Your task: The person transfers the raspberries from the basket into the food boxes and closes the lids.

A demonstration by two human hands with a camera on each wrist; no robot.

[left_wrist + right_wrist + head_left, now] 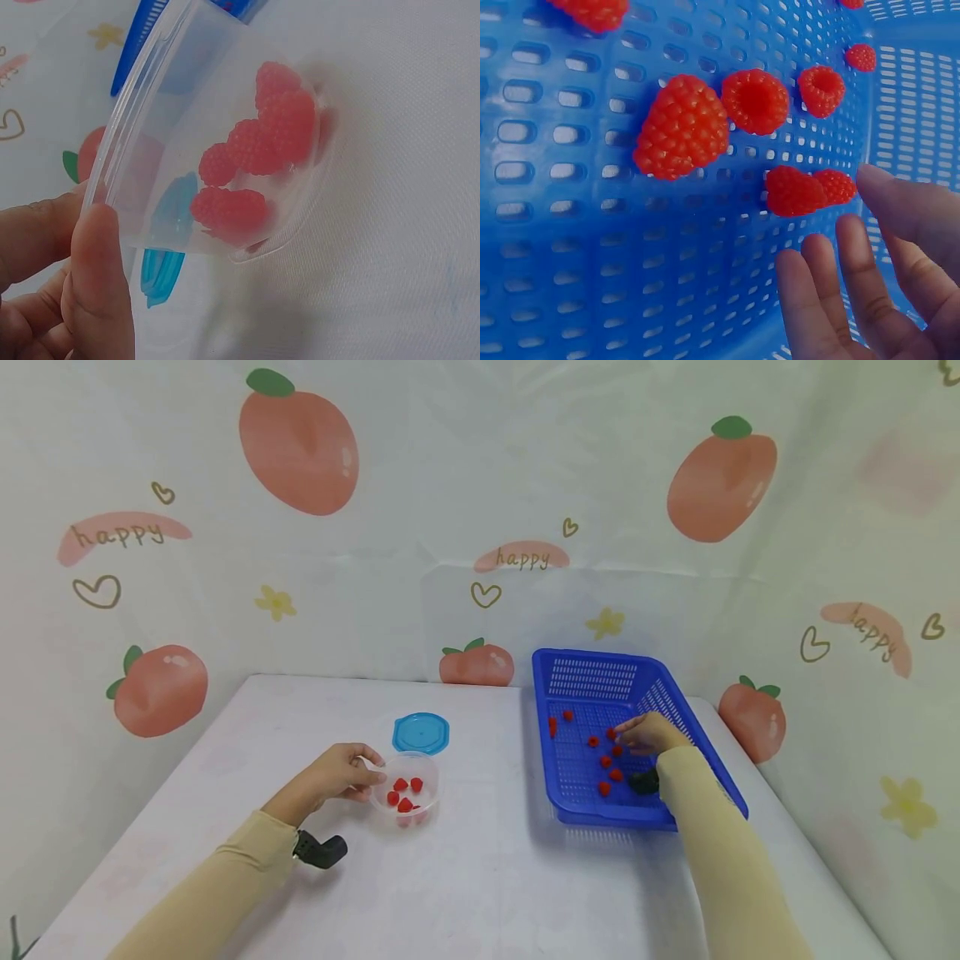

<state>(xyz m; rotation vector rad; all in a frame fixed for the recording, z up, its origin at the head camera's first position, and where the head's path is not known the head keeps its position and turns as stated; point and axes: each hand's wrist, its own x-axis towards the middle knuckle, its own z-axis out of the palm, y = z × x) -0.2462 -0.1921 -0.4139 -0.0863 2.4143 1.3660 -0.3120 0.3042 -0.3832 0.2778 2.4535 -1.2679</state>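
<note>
My left hand (341, 777) pinches the rim of a clear plastic tub (217, 82) between thumb and fingers. The tub stands on the table, and several raspberries (255, 146) lie at its bottom. My right hand (651, 732) reaches into a blue slotted basket (552, 777). In the right wrist view its thumb and fingers are apart, with nothing between them. Two touching raspberries (795, 191) lie just off the thumb tip and fingertips. More loose raspberries, among them a large one (681, 127), are scattered over the basket floor.
A blue lid (421, 733) lies on the white table (480, 877) just behind the tub. The basket takes up the right side of the table, close to the patterned backdrop (390, 610). A black wrist camera (321, 850) hangs under the left wrist.
</note>
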